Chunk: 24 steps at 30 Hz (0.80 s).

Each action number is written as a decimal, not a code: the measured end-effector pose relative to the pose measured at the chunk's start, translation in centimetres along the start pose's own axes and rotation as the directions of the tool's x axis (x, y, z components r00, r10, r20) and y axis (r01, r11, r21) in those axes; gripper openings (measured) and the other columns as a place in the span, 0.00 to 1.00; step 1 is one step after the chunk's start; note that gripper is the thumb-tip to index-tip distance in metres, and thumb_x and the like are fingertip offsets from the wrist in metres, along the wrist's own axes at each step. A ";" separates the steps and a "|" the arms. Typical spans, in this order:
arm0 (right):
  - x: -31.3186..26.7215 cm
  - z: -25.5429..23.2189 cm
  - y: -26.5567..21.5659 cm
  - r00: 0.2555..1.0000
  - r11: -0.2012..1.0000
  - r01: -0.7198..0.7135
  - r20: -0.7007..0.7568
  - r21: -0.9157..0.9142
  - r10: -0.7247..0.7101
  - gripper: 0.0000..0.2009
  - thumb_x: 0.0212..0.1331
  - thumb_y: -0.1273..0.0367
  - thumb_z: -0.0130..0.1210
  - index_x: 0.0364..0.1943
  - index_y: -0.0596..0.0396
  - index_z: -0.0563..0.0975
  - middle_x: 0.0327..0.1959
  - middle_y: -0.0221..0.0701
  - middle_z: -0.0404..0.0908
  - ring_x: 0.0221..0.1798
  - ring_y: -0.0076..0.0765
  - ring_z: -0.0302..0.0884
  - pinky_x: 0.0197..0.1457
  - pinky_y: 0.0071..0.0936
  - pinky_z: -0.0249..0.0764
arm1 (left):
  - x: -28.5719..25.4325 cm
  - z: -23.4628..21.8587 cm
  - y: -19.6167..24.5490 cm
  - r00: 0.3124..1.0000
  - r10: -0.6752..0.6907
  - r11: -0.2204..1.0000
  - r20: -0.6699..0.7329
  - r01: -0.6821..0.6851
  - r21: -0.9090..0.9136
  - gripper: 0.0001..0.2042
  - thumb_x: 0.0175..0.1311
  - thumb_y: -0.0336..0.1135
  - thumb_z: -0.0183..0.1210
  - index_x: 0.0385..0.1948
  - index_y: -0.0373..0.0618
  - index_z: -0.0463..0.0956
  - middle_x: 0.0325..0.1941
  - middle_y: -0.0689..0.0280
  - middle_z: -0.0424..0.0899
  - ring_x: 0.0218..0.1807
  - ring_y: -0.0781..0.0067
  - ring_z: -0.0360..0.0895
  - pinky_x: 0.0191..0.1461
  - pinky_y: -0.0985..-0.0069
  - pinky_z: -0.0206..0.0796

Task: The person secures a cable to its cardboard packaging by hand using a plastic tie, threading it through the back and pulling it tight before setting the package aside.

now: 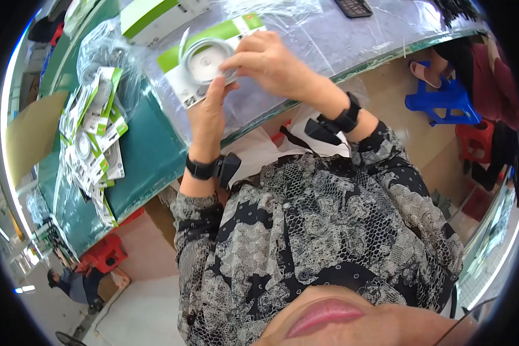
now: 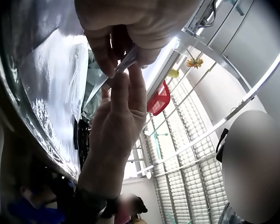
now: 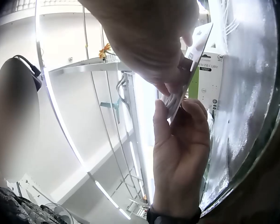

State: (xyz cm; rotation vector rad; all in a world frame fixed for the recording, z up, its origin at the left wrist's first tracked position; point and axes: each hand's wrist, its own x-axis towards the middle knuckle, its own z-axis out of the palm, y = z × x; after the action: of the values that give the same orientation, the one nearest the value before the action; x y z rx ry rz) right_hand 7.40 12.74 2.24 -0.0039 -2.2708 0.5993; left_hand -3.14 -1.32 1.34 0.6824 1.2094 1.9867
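Observation:
A white cable coil [image 1: 200,48] lies against a green and white card [image 1: 181,87] on the near side of the table. My left hand [image 1: 207,112] grips the card's lower edge, thumb on the front and fingers behind. From the right, my right hand [image 1: 271,64] pinches at the side of the coil and card. In the right wrist view the card [image 3: 201,39] appears nearly edge-on between my right hand [image 3: 147,39] and left hand [image 3: 182,154]. My hands nearly meet in the left wrist view, where the fingertips partly hide what they hold.
A heap of carded cables [image 1: 92,144] and clear plastic bags [image 1: 106,49] lie on the green surface at left. Behind the card stands a green and white box [image 1: 155,17]. White strips [image 1: 271,7] and a dark phone-like object [image 1: 353,7] lie at the back.

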 end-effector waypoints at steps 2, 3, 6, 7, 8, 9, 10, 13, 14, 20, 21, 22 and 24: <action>0.1 0.3 -0.4 1.000 1.000 0.009 -0.003 -0.009 -0.009 0.13 0.48 0.73 0.60 0.40 0.45 0.81 0.33 0.25 0.74 0.42 0.32 0.70 0.55 0.31 0.60 | -0.2 -0.2 0.2 1.000 0.003 1.000 0.003 -0.003 0.012 0.17 0.64 0.26 0.54 0.55 0.41 0.65 0.49 0.62 0.76 0.45 0.71 0.77 0.41 0.72 0.76; 0.2 0.6 -0.9 1.000 1.000 -0.003 -0.028 0.013 0.003 0.12 0.49 0.73 0.60 0.40 0.46 0.81 0.32 0.26 0.74 0.41 0.33 0.71 0.53 0.32 0.61 | -0.3 -0.4 0.3 1.000 0.009 1.000 -0.021 -0.008 0.025 0.18 0.64 0.26 0.54 0.55 0.41 0.65 0.50 0.62 0.76 0.45 0.71 0.77 0.41 0.73 0.76; 0.1 1.1 -0.9 0.997 0.998 -0.020 -0.075 0.067 0.025 0.10 0.50 0.74 0.59 0.38 0.48 0.80 0.31 0.27 0.75 0.40 0.35 0.72 0.50 0.33 0.64 | -0.6 -1.3 0.8 0.997 0.024 0.998 -0.079 -0.020 0.055 0.18 0.64 0.27 0.54 0.55 0.42 0.65 0.50 0.63 0.77 0.44 0.72 0.78 0.41 0.74 0.75; -0.1 0.9 0.2 0.982 0.986 -0.121 -0.134 0.113 0.136 0.09 0.50 0.74 0.59 0.36 0.49 0.80 0.30 0.29 0.75 0.38 0.37 0.73 0.48 0.34 0.66 | -0.6 -1.8 1.1 0.993 0.037 0.998 -0.112 -0.031 0.055 0.18 0.65 0.27 0.54 0.55 0.42 0.65 0.50 0.63 0.77 0.44 0.72 0.78 0.41 0.74 0.75; -0.4 0.7 1.5 0.952 0.962 -0.216 -0.184 0.167 0.245 0.08 0.50 0.75 0.59 0.35 0.50 0.79 0.30 0.30 0.76 0.37 0.39 0.73 0.45 0.35 0.68 | -0.7 -2.3 1.4 0.987 0.050 0.998 -0.150 -0.043 0.054 0.18 0.65 0.27 0.54 0.55 0.42 0.65 0.50 0.63 0.77 0.44 0.72 0.78 0.41 0.74 0.75; -0.5 0.4 2.8 0.908 0.925 -0.305 -0.224 0.226 0.354 0.07 0.50 0.75 0.58 0.34 0.51 0.79 0.29 0.32 0.76 0.35 0.41 0.74 0.43 0.36 0.69 | -0.8 -2.7 1.6 0.980 0.063 0.997 -0.190 -0.054 0.054 0.18 0.65 0.28 0.54 0.56 0.43 0.65 0.50 0.63 0.77 0.44 0.72 0.78 0.41 0.75 0.75; -0.8 -0.3 4.5 0.910 0.925 -0.304 -0.220 0.228 0.353 0.07 0.50 0.75 0.58 0.34 0.51 0.79 0.29 0.32 0.76 0.35 0.41 0.74 0.43 0.36 0.69 | -0.9 -3.2 1.6 0.979 0.064 0.997 -0.195 -0.055 0.054 0.18 0.65 0.28 0.54 0.56 0.43 0.65 0.50 0.63 0.77 0.44 0.72 0.78 0.41 0.75 0.75; -1.0 -2.3 8.0 0.956 0.957 -0.269 -0.147 -0.106 0.253 0.04 0.52 0.73 0.57 0.32 0.53 0.77 0.28 0.36 0.77 0.32 0.44 0.76 0.36 0.38 0.71 | -1.1 -4.1 1.7 0.964 0.071 0.997 -0.257 -0.060 0.052 0.17 0.65 0.28 0.54 0.56 0.43 0.65 0.49 0.64 0.77 0.43 0.73 0.78 0.40 0.75 0.74; -0.9 -2.7 8.2 0.959 0.944 -0.275 -0.130 -0.184 0.253 0.04 0.52 0.71 0.57 0.31 0.53 0.78 0.29 0.35 0.78 0.34 0.44 0.76 0.37 0.38 0.72 | -1.1 -4.0 1.8 0.963 0.073 0.997 -0.259 -0.062 0.051 0.17 0.65 0.28 0.54 0.56 0.43 0.65 0.49 0.64 0.77 0.43 0.73 0.78 0.40 0.75 0.74; -1.2 -3.8 12.9 0.884 0.855 -0.461 -0.034 -0.237 0.467 0.08 0.54 0.62 0.55 0.29 0.51 0.79 0.31 0.35 0.80 0.37 0.44 0.79 0.38 0.39 0.74 | -1.4 -3.0 1.5 0.967 0.085 0.996 -0.240 -0.076 0.049 0.17 0.65 0.28 0.54 0.55 0.44 0.65 0.49 0.65 0.77 0.43 0.74 0.78 0.39 0.75 0.74; -0.8 -3.9 12.1 0.884 0.854 -0.461 -0.039 -0.239 0.466 0.08 0.54 0.62 0.55 0.29 0.51 0.79 0.31 0.35 0.80 0.37 0.44 0.79 0.38 0.39 0.74 | -1.3 -2.9 1.4 0.968 0.084 0.996 -0.235 -0.073 0.053 0.17 0.65 0.28 0.54 0.55 0.44 0.65 0.49 0.65 0.77 0.43 0.74 0.78 0.39 0.75 0.74; -0.6 -3.6 11.1 0.870 0.820 -0.476 -0.034 -0.317 0.492 0.09 0.54 0.62 0.55 0.29 0.51 0.79 0.32 0.35 0.80 0.37 0.45 0.79 0.38 0.40 0.74 | -1.2 -2.9 1.2 0.969 0.085 0.996 -0.231 -0.075 0.052 0.17 0.65 0.28 0.54 0.55 0.44 0.65 0.49 0.65 0.77 0.43 0.74 0.78 0.39 0.75 0.74; -0.1 -3.1 9.2 0.839 0.737 -0.492 -0.026 -0.464 0.544 0.09 0.53 0.61 0.55 0.29 0.52 0.79 0.32 0.35 0.80 0.38 0.46 0.79 0.38 0.41 0.74 | -1.1 -2.9 0.8 0.974 0.062 0.998 -0.219 -0.055 0.040 0.17 0.65 0.28 0.54 0.55 0.44 0.65 0.49 0.65 0.77 0.44 0.74 0.78 0.39 0.75 0.75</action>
State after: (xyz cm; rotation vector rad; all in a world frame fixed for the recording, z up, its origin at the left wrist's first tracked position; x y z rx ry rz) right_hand 7.95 22.22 0.14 -0.8920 -2.4735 0.3256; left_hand -4.83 -4.01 0.71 0.5297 1.3691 2.1394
